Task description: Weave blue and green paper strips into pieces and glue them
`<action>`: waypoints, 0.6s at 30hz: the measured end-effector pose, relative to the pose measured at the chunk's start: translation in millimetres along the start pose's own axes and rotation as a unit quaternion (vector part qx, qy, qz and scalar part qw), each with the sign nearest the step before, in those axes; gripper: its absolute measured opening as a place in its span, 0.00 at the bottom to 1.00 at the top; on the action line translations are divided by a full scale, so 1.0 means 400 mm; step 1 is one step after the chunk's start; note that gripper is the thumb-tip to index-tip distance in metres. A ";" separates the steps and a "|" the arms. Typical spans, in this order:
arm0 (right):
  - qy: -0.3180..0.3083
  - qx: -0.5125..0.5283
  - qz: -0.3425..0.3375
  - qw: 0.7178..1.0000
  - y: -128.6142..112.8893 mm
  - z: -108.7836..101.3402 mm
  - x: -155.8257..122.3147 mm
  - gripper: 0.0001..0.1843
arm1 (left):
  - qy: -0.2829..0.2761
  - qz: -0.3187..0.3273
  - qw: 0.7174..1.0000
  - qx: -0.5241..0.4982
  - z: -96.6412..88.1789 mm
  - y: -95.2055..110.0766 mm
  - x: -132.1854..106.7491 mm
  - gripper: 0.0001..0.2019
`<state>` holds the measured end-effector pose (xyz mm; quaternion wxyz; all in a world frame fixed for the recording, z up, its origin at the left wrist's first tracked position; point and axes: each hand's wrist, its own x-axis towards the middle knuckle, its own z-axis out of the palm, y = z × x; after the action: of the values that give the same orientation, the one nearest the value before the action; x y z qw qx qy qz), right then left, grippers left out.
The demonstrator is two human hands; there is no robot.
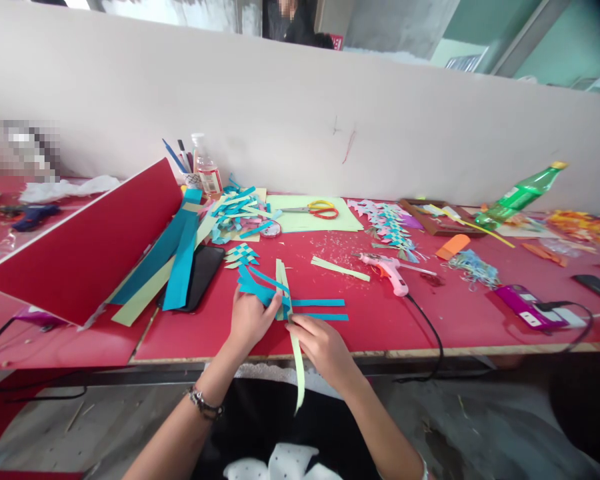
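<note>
Near the table's front edge lies a partly woven piece of blue and pale green paper strips (280,293). My left hand (250,319) pinches the blue strips at its left side, fingers closed on them. My right hand (323,347) grips a long pale green strip (298,373) that runs through the weave and hangs down over the table edge. Two blue strips (325,309) stick out to the right of the weave. A small finished woven piece (241,255) lies just beyond it.
A red board (90,243) leans at the left over wide blue and green strips and a black phone (203,275). Scissors (317,209) lie on green paper, a pink glue gun (393,270) with its cord sits right of centre, and a green bottle (523,193) lies far right.
</note>
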<state>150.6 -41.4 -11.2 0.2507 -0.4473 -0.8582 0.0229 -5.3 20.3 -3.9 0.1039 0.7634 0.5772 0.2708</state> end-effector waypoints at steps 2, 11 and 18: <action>0.000 0.005 -0.001 1.000 -0.002 -0.001 0.002 0.17 | -0.001 0.011 1.000 -0.009 -0.006 0.003 -0.003 0.23; 0.007 0.023 0.015 1.000 0.000 0.004 -0.005 0.16 | -0.012 0.028 1.000 0.005 -0.007 0.002 -0.005 0.23; 0.014 0.022 0.044 0.999 -0.005 0.005 -0.004 0.13 | -0.054 0.104 0.993 -0.025 -0.037 0.001 0.000 0.14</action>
<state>149.0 -43.4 -12.9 0.2709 -0.4796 -0.8333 0.0466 -12.7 17.9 8.6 0.1249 0.8301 0.4812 0.2527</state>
